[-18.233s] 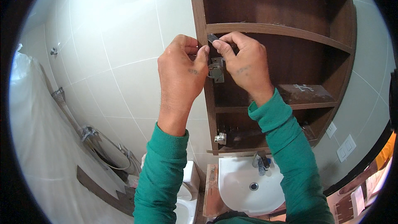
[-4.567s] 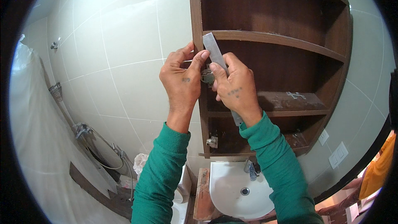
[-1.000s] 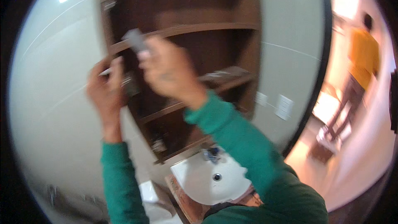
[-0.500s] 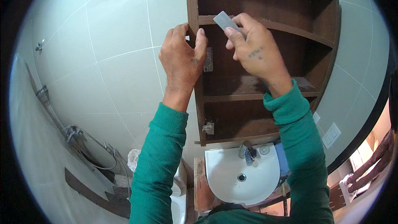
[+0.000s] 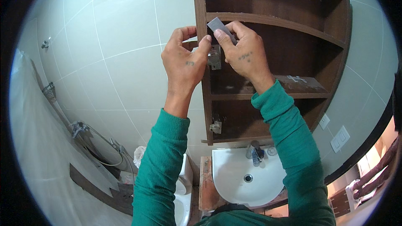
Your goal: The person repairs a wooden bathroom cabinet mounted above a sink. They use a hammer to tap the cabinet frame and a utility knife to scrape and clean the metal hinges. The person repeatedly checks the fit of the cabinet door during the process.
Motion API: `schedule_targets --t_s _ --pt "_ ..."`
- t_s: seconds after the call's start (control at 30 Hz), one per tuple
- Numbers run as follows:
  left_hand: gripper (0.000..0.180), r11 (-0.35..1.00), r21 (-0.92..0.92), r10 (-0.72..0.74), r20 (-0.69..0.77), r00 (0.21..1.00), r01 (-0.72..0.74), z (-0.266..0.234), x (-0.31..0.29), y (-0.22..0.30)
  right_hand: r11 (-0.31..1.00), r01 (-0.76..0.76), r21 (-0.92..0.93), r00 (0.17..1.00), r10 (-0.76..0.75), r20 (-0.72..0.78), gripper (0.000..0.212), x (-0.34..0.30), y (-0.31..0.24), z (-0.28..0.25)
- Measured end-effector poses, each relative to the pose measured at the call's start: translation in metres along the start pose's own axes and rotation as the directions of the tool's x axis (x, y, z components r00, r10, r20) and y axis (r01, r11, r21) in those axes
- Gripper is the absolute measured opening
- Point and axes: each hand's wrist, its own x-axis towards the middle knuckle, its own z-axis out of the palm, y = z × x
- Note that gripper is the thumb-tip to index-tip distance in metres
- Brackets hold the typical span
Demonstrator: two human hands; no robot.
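Note:
A dark brown wooden cabinet (image 5: 289,48), doorless with several shelf spaces, hangs on the wall before me. My left hand (image 5: 184,56) grips its left side panel (image 5: 201,6), fingers on the outer face and thumb at the front edge. In my right hand (image 5: 247,50) is a small flat grey block (image 5: 222,29), which looks like a sanding block. Its far end is close to the inner side of that panel, just below the upper shelf's edge; whether it touches I cannot tell. A metal hinge (image 5: 215,57) sits beside my left thumb, and another hinge (image 5: 215,127) is lower down.
Below the cabinet are a white washbasin (image 5: 234,184) with a faucet (image 5: 255,152), and a white toilet (image 5: 182,201) to its left. A shower hose (image 5: 104,163) and plastic sheeting (image 5: 37,142) are at far left. Small metal pieces (image 5: 296,78) lie on the middle shelf.
My right hand has brought the grey block down and left, closer to the side panel. My left hand's grip has shifted a little, and the view has moved slightly.

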Motion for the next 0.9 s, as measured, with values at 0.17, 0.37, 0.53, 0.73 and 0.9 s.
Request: schedule_targets --t_s 0.17,0.37,0.53,0.73,0.9 --pt "0.039 0.999 -0.028 -0.021 0.009 1.0 0.021 0.0 -0.001 0.002 1.0 0.007 0.002 0.999 -0.007 -0.043 0.027 -0.003 -0.002 0.004" --pt "0.037 1.0 -0.029 0.001 -0.011 1.0 -0.002 0.001 -0.001 -0.004 0.999 -0.006 0.049 0.999 0.008 -0.045 0.027 -0.006 0.001 0.009" --pt "0.041 0.999 -0.002 -0.046 0.023 0.999 0.046 -0.001 -0.002 0.002 0.999 0.007 0.04 0.998 -0.004 -0.069 0.026 -0.007 0.002 0.011" --pt "0.039 1.0 -0.011 -0.029 0.019 0.999 0.029 0.0 -0.002 -0.002 0.997 0.075 0.008 0.987 -0.073 -0.145 0.024 -0.011 0.002 0.015" --pt "0.039 0.999 -0.009 -0.045 0.023 0.999 0.045 0.001 -0.003 -0.002 0.997 0.025 0.071 0.993 -0.017 -0.114 0.025 -0.01 0.006 0.014"
